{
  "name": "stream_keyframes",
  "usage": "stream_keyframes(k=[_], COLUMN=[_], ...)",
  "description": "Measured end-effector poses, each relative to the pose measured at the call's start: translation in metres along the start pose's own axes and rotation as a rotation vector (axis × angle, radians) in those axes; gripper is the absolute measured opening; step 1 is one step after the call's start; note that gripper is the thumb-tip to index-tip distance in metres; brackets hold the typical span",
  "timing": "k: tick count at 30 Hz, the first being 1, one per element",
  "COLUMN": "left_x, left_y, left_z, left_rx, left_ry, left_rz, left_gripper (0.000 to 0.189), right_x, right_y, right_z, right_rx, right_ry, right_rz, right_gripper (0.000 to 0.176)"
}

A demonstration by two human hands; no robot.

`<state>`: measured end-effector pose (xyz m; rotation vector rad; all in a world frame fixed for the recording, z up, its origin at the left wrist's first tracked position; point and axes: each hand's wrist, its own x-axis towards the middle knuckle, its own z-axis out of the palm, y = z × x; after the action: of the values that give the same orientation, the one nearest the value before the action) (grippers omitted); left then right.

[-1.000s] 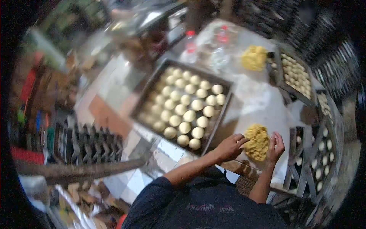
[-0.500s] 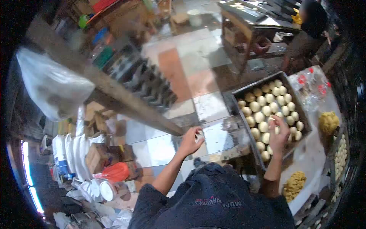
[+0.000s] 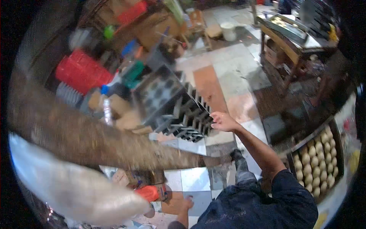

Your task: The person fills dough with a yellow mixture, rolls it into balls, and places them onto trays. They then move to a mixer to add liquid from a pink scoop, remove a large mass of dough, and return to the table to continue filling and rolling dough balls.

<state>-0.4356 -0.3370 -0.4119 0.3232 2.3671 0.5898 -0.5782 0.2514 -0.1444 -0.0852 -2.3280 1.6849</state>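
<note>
My right hand (image 3: 224,122) is stretched forward, its fingers partly curled and apart, with nothing seen in them. Its fingertips are right at the near corner of a stack of dark metal trays (image 3: 179,118), piled at differing angles. The top tray (image 3: 158,91) has dark round marks on its pale bottom. Low by my body, my left hand (image 3: 187,203) hangs over the floor, small and blurred, its fingers unclear. To my right, a dark tray (image 3: 292,162) holds rows of round, pale dough balls (image 3: 315,162).
A thick wooden post (image 3: 114,147) crosses the left side, with a plastic bag (image 3: 72,187) hanging near it. Red crates (image 3: 84,72) stand beyond. A wooden table (image 3: 282,45) with a tray is at the far right. Tiled floor (image 3: 228,68) runs ahead.
My right hand has left the dough balls and reached forward to the tray stack. My left hand has dropped back beside my body. The view has turned left, and one foot is now forward.
</note>
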Motion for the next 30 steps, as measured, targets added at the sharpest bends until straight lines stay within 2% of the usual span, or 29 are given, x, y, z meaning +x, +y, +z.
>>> stream_keyframes(k=[1,2,3,4,5,6,7,8,9,10,12,14,15,16,17,18,19,20,22,25,27,28,29,30], left_x=[-0.014,-0.047,-0.051,-0.085,-0.109,-0.117,-0.12,-0.122,-0.119,-0.114,-0.096,-0.068,-0.051,-0.033,-0.015,0.005,0.024,0.04,0.065,0.089,0.092,0.093,0.091,0.091], left_y=[0.009,0.025,0.038,0.039,0.055,0.068,0.082,0.093,0.102,0.113,0.125,0.131,0.133,0.134,0.134,0.134,0.134,0.135,0.133,0.123,0.106,0.096,0.083,0.069], left_z=[0.001,0.007,0.024,0.028,0.033,0.035,0.037,0.033,0.03,0.025,0.015,-0.001,-0.007,-0.017,-0.027,-0.036,-0.044,-0.05,-0.06,-0.067,-0.063,-0.059,-0.053,-0.048], left_rx=[0.297,0.196,-0.07,-0.007,-0.071,-0.103,-0.134,-0.156,-0.166,-0.177,-0.184,-0.172,-0.162,-0.148,-0.126,-0.107,-0.082,-0.056,0.004,0.08,0.129,0.157,0.184,0.214], left_ry=[-0.178,0.205,0.497,0.183,0.113,0.116,0.116,0.121,0.126,0.127,0.136,0.134,0.122,0.109,0.093,0.071,0.049,0.026,-0.022,-0.073,-0.113,-0.132,-0.152,-0.17], left_rz=[-0.152,-0.027,-0.001,-0.209,-0.339,-0.388,-0.434,-0.461,-0.474,-0.483,-0.474,-0.436,-0.405,-0.368,-0.324,-0.28,-0.234,-0.189,-0.095,0.036,0.113,0.144,0.179,0.211], left_gripper=[0.045,0.053,0.051,0.024,0.023,0.023,0.023,0.023,0.024,0.024,0.024,0.025,0.026,0.026,0.027,0.028,0.029,0.029,0.031,0.034,0.036,0.037,0.038,0.039], right_x=[0.028,0.066,0.107,0.138,0.169,0.22,0.256,0.282,0.31,0.36,0.415,0.396,0.38,0.387,0.363,0.371,0.358,0.335,0.272,0.164,0.078,0.034,-0.007,-0.051], right_y=[0.044,0.075,0.064,0.054,0.047,0.072,0.055,0.04,0.039,0.089,0.186,0.112,0.054,0.059,0.002,-0.004,-0.027,-0.039,-0.069,-0.083,-0.105,-0.127,-0.14,-0.146], right_z=[0.011,0.02,0.015,0.015,0.018,0.029,0.03,0.033,0.045,0.073,0.151,0.121,0.099,0.106,0.084,0.091,0.085,0.068,0.026,-0.029,-0.056,-0.076,-0.088,-0.106], right_rx=[-0.012,-0.025,-0.016,0.147,0.302,0.65,0.717,0.714,0.473,0.228,0.657,0.313,0.4,0.372,0.372,0.069,0.139,0.235,0.409,0.417,0.762,0.757,0.773,0.687], right_ry=[0.061,0.129,0.111,0.068,0.016,-0.007,0.064,0.099,0.149,0.053,-0.144,-0.222,-0.192,-0.308,-0.242,-0.185,-0.028,-0.017,0.081,0.234,0.439,0.517,0.614,0.601], right_rz=[0.003,0.001,-0.033,0.26,0.564,0.596,0.659,0.613,0.613,0.678,0.411,0.503,0.59,0.348,0.375,0.407,0.544,0.473,0.56,0.503,0.292,0.217,0.152,0.133], right_gripper=[0.047,0.041,0.041,0.036,0.031,0.032,0.037,0.041,0.052,0.064,0.056,0.043,0.024,0.024,0.029,0.031,0.035,0.032,0.027,0.025,0.015,0.015,0.022,0.041])
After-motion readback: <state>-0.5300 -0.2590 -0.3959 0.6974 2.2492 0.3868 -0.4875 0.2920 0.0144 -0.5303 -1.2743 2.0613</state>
